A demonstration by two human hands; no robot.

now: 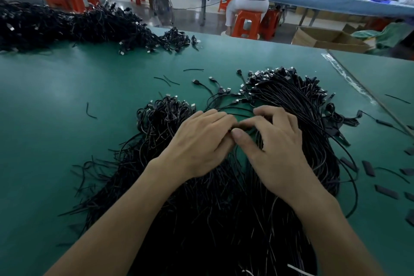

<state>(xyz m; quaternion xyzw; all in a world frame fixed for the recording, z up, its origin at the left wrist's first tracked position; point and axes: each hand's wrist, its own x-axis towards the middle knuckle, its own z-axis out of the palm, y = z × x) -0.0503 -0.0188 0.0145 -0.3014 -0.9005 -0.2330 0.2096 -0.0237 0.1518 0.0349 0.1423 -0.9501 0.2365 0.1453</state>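
Observation:
Two heaps of black USB cables lie on the green table (56, 101): a coiled heap (161, 116) on the left and a straighter heap (291, 101) on the right, plugs pointing away from me. My left hand (201, 141) and my right hand (273, 143) meet over the gap between the heaps. Between their fingertips they pinch a single black cable (240, 127), which loops away toward the plugs. The fingers of both hands are curled; the pinched spot is mostly hidden by them.
A third large pile of black cables (67, 27) fills the far left of the table. Short black sleeves (368, 168) and loose wire ties (90, 112) are scattered about. A person sits on an orange stool (246, 24) beyond the far edge. A cardboard box (329, 39) stands at right.

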